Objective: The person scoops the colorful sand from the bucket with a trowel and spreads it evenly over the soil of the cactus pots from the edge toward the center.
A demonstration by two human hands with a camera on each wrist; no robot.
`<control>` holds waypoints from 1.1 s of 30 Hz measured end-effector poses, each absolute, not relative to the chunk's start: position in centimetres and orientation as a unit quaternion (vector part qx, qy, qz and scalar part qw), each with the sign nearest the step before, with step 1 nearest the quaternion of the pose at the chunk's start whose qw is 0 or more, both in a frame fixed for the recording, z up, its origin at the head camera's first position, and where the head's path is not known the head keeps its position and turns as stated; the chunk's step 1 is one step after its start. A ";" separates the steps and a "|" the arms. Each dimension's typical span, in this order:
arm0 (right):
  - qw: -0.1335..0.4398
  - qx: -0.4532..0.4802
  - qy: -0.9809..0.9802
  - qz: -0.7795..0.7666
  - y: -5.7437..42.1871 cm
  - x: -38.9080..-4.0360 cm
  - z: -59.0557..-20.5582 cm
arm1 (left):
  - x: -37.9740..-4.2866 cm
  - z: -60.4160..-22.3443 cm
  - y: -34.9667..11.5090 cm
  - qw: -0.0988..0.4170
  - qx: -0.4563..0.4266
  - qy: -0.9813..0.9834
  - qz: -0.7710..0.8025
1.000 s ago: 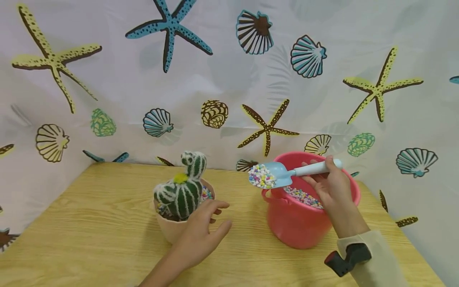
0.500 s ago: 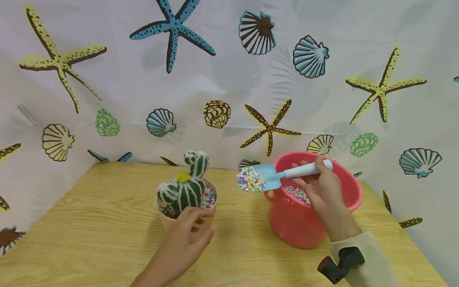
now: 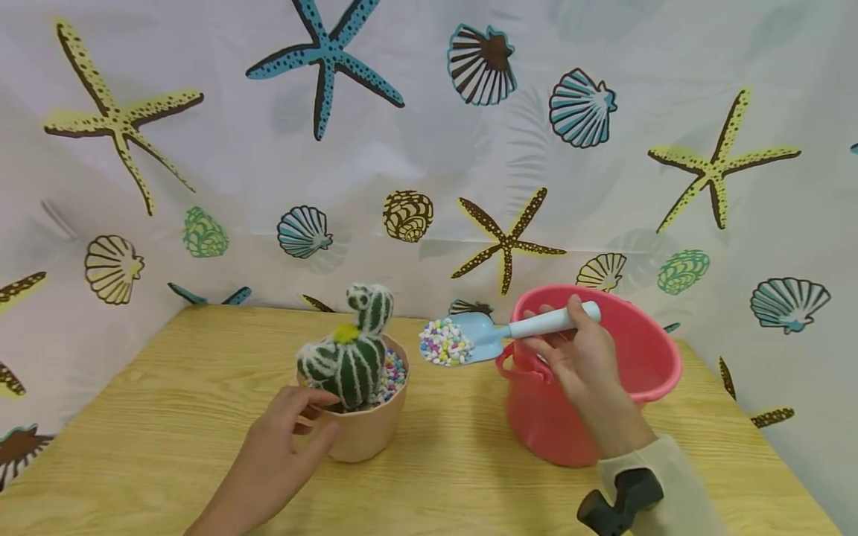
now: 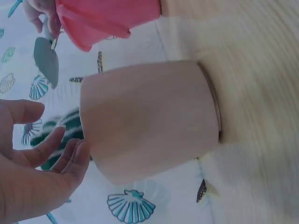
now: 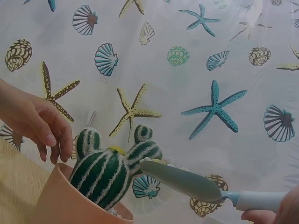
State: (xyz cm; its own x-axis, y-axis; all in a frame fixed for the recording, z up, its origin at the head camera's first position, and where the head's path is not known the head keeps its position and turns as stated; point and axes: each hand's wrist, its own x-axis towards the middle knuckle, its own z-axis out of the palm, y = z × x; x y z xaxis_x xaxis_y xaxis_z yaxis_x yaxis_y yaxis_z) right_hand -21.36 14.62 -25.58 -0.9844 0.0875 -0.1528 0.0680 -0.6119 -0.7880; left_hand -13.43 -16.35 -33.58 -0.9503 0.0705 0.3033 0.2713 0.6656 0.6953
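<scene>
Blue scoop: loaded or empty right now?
Loaded. In the head view, multicoloured pellets cover the front of the blue scoop, held by the right hand; the blade nearer the handle is bare.

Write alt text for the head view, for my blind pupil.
The right hand holds a scoop of pellets towards a cactus in a pot, the left hand at its rim. A red bucket stands at right on the table.

a light-yellow, wood-grained tabletop (image 3: 456, 465) is backed by a white hanging sheet (image 3: 429, 141), on which blue spotted starfish (image 3: 328, 53), yellow starfish (image 3: 714, 170) and striped scallop shells (image 3: 582, 110) are printed.
</scene>
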 end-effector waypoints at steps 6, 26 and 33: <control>0.001 -0.081 -0.429 0.900 14.0 -21.2 -25.3 | -14.3 -33.2 -18.2 0.123 -0.079 -0.919 -0.367; 0.014 -0.076 -0.453 0.888 11.9 -22.3 -25.8 | -18.6 -35.0 -21.3 0.032 -0.184 -0.889 -0.417; 0.018 -0.074 -0.452 0.889 11.3 -22.4 -26.0 | -18.5 -34.9 -20.4 0.054 -0.147 -0.921 -0.355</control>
State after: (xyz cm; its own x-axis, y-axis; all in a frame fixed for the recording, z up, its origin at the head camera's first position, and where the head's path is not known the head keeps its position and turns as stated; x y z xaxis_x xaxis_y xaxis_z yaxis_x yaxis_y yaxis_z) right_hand -22.45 11.35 -25.97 -0.9882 0.0999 -0.1159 0.0347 -0.5912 -0.8058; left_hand -18.51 -20.38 -34.88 -0.9509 0.2333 0.2036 0.3095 0.7041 0.6391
